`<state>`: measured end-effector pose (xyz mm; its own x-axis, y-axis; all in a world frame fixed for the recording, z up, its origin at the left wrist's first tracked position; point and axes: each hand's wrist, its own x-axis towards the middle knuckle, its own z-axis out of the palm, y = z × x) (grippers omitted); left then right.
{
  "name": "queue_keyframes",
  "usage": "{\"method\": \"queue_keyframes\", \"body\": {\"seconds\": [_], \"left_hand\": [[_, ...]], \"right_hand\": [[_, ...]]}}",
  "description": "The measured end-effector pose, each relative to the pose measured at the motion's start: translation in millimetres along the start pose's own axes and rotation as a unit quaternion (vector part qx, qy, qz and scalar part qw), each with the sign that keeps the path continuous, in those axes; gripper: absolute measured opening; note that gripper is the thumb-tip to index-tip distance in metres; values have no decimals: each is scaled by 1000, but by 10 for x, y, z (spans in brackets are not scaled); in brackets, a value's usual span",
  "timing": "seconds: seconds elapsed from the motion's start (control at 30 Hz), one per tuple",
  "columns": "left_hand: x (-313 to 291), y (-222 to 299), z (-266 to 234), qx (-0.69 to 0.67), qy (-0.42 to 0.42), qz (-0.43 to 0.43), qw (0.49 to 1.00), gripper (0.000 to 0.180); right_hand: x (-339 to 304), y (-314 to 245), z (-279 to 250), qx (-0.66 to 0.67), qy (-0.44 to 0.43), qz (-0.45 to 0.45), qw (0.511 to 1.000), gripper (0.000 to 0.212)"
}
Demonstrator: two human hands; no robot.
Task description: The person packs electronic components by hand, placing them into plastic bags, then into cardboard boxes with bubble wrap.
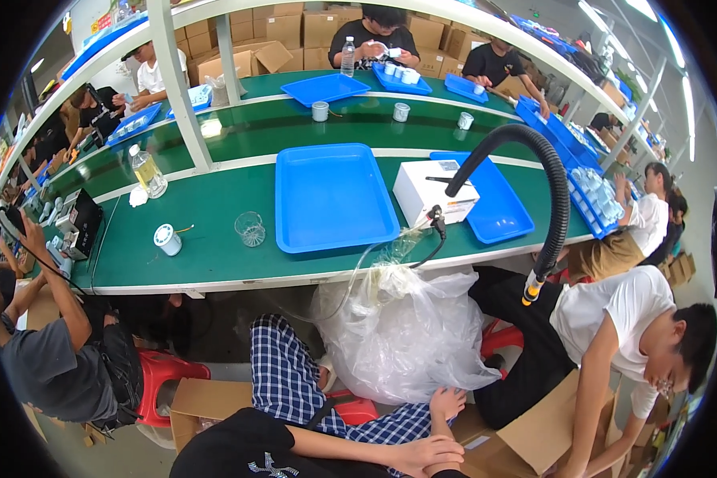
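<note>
My left hand [429, 455] lies across my right forearm, its fingers resting flat over it and holding no object. Just beyond it, my right hand [448, 404] rests by my knee in blue checkered trousers [287, 362], fingers apart and nothing in them. Its fingertips are close to a large clear plastic bag [406, 334] that hangs at the bench edge; whether they touch it, I cannot tell. On the green bench [223, 267] ahead are a blue tray [334, 199], a small glass [249, 229] and a white cylindrical part with a short wire [167, 239].
A white box-shaped machine [430, 191] carries a black flexible hose [562, 199] arching toward me. A bottle [147, 171] stands at left. White cylinders [401, 112] sit on the far green strip. To my right, a person in white [597, 319] leans over a cardboard box [546, 422].
</note>
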<state>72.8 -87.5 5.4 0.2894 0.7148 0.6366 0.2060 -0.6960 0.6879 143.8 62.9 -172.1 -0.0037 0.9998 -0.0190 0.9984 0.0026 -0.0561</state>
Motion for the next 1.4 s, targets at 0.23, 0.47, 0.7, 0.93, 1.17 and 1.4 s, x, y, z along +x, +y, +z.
{"method": "queue_keyframes", "body": {"seconds": [0.23, 0.47, 0.7, 0.93, 1.17, 1.4], "left_hand": [[63, -38, 15, -11, 2, 0, 1000, 64], [142, 41, -527, 29, 28, -81, 996, 35], [-276, -460, -2446, -108, 466, -371, 796, 22], [-389, -960, -3794, -366, 634, -353, 582, 35], [-12, -1353, -4418, -264, 682, -332, 595, 27], [272, -1357, -5069, -231, 702, -308, 599, 29]], "right_hand": [[68, -14, -18, -13, -5, -2, 1000, 37], [66, -82, 13, 2, 11, -1, 1000, 36], [95, -2, 54, -1, 6, 18, 1000, 36], [134, -57, -59, 19, -30, 23, 999, 36], [162, -41, 74, 45, -35, 18, 998, 41], [294, -174, -89, 30, -27, -20, 999, 41]]}}
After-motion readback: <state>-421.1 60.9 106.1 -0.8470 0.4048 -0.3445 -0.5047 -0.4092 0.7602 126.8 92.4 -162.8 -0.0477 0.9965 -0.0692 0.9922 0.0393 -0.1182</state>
